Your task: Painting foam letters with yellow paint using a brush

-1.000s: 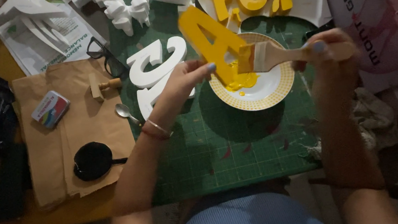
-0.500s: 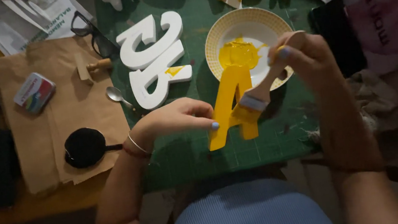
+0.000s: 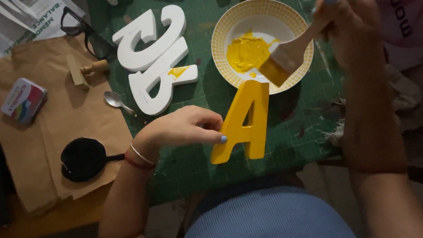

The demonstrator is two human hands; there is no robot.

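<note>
Looking down at a pretty dim craft desk, so lots of it is murky. The left hand pinches the yellow letter by its left edge, holding it over the green cutting mat just below the bowl; can't tell if the letter's bottom touches the mat. The right hand grips a wooden brush, bristles loaded with yellow and sitting over the bowl's lower rim, right above the letter's top. The brush handle's end is mostly buried in the fingers.

More yellow pieces at the top edge are cut off, no idea what they are. Two white letters lie left of the bowl, one with a yellow smear. On the brown paper: a small tin, a wooden stamp, a spoon at its edge, a black round thing I can't identify. Glasses sit half on the mat.
</note>
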